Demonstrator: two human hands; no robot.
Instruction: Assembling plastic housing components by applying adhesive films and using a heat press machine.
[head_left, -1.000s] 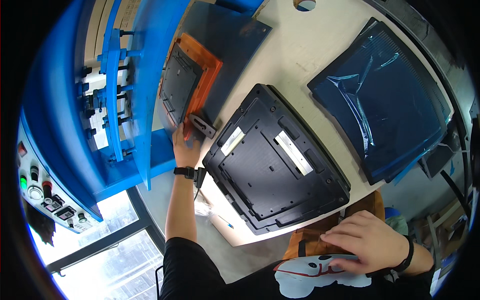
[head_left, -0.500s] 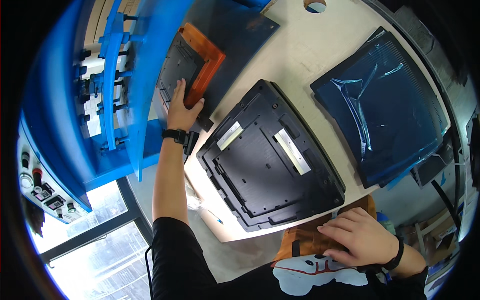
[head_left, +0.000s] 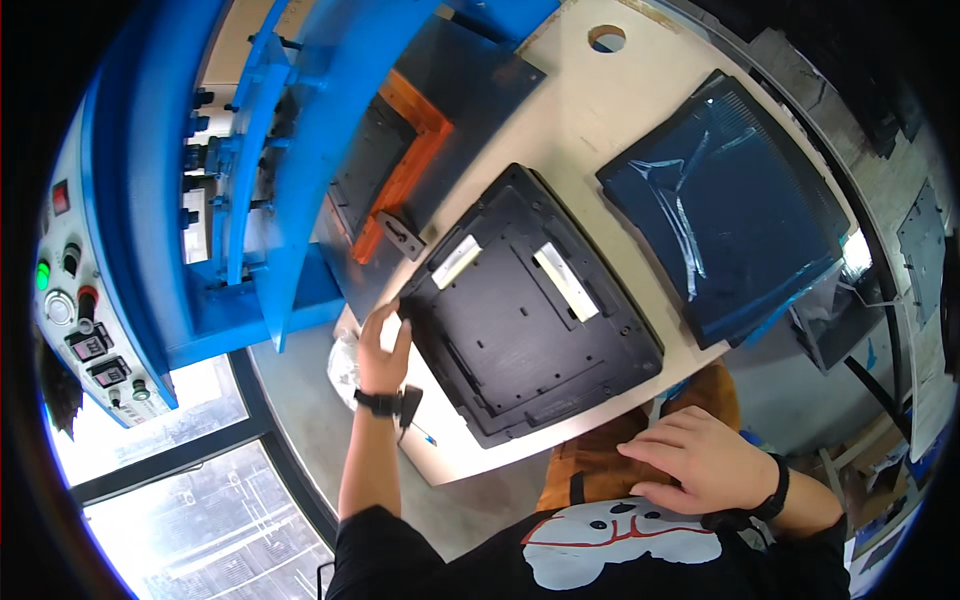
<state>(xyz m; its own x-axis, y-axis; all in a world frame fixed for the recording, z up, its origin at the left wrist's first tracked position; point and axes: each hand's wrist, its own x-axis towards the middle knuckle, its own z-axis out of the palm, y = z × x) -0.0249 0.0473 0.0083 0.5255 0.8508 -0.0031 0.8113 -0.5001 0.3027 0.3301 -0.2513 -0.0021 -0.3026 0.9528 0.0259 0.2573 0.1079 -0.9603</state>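
Black plastic panel (head_left: 530, 310) lies back-side up on our pale bench (head_left: 590, 110), diagonal, so the ribbed inside and its two white labels face us. Beyond it, the blue press (head_left: 300, 150) holds an orange frame (head_left: 410, 170); to the right, a dark film-covered panel (head_left: 725, 205). Left hand (head_left: 380, 350) loosely open, fingertips on the black panel's near-left corner, not clamped. Right hand (head_left: 700, 465) flat, fingers spread, on our lap below the bench edge, holding nothing.

Black short-sleeved shirt with white and red cartoon print, black wristbands on both bare forearms
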